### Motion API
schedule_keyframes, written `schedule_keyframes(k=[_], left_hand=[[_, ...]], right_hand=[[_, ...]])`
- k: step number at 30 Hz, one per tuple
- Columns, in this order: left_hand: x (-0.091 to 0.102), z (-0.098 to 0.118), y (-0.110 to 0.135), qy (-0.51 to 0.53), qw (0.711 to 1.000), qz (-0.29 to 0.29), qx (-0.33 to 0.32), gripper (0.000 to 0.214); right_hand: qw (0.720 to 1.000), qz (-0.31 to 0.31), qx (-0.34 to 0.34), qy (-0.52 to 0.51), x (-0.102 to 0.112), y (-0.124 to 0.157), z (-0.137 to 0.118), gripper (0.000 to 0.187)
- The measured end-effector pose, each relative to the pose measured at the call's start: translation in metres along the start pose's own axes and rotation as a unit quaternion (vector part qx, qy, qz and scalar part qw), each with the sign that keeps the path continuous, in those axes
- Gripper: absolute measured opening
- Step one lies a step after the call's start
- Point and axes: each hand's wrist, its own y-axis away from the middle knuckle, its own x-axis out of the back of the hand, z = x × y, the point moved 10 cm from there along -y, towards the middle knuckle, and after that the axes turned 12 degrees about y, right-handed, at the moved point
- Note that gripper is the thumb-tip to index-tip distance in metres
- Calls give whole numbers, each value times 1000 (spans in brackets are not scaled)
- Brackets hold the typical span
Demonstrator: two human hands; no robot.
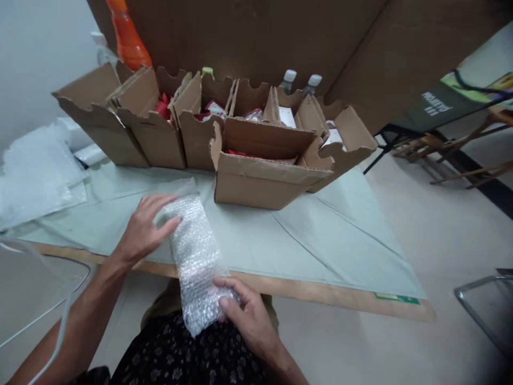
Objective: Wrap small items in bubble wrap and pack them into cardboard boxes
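Observation:
A long bundle wrapped in bubble wrap (194, 256) lies across the near table edge, one end on the pale green sheet (320, 235), the other hanging over my lap. My left hand (146, 227) rests on its far end, fingers stretched out flat against the wrap. My right hand (244, 307) grips the near end from the side, thumb and fingers curled onto the wrap. What is inside the wrap is hidden.
A row of open cardboard boxes (260, 176) with red and white items stands behind the bundle. Bottles (128, 37) rise at the back. Loose plastic sheets (36, 171) lie left. A large cardboard panel (280, 37) leans overhead. Folding chairs (449, 149) stand right.

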Motion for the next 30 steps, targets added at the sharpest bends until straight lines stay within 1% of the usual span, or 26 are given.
schedule_keyframes(k=[2,3,5,6,7,9,10,11,12,13,14,15,16,17,19,20,21,22,23,25,26,28,30], left_hand=[[5,21,42,50,998,-17,-16,40],[4,31,61,79,996,-32,-22,44],[-7,44,88,122,990,-68,-18,59],[-13,44,95,129,989,-71,-5,63],[-18,39,99,127,990,-61,15,61],[-24,22,96,104,993,-13,62,49],[-25,13,93,88,993,10,82,44],[-26,5,89,74,992,25,95,42],[-29,-2,85,62,992,27,103,45],[-32,-7,82,52,993,20,106,50],[-35,-11,80,43,993,9,106,55],[-37,-13,78,35,994,-1,105,59],[-38,-15,78,26,994,-7,104,62],[-38,-16,78,16,995,-9,103,64],[-38,-17,79,-7,995,-6,100,65],[-37,-16,80,-18,995,-4,95,66],[-35,-14,81,-28,996,-1,89,66],[-32,-11,82,-37,996,8,77,66],[-27,-6,83,-45,997,22,61,65],[-16,10,87,-50,998,48,12,63],[-14,20,89,-44,998,46,-16,63],[-15,36,94,-21,997,18,-66,58],[-18,42,97,6,997,-3,-82,46]], right_hand=[[999,-13,30,-27,2,-8,-18,43],[998,-19,48,-35,2,-15,-27,46],[996,-28,70,-52,-1,-31,-41,51],[995,-29,73,-65,-4,-39,-46,53],[994,-27,72,-81,-5,-47,-48,56],[992,-12,67,-103,-5,-57,-50,64],[993,3,72,-95,-2,-58,-51,68],[994,25,85,-68,4,-57,-53,69],[993,52,108,-19,11,-53,-57,65],[986,82,140,49,18,-48,-63,58],[969,109,179,129,23,-42,-71,49],[943,131,222,212,24,-36,-80,42],[909,140,263,292,21,-32,-87,38],[872,137,296,366,14,-31,-91,39],[804,105,335,480,-3,-37,-91,47],[777,87,345,519,-11,-44,-89,48],[757,71,351,546,-17,-50,-86,47],[745,62,355,561,-21,-56,-84,44],[740,59,361,565,-22,-60,-83,39],[746,58,371,549,-22,-63,-86,34],[757,56,374,533,-21,-63,-88,33],[784,41,367,499,-19,-62,-93,32],[814,31,338,472,-16,-64,-95,30]])
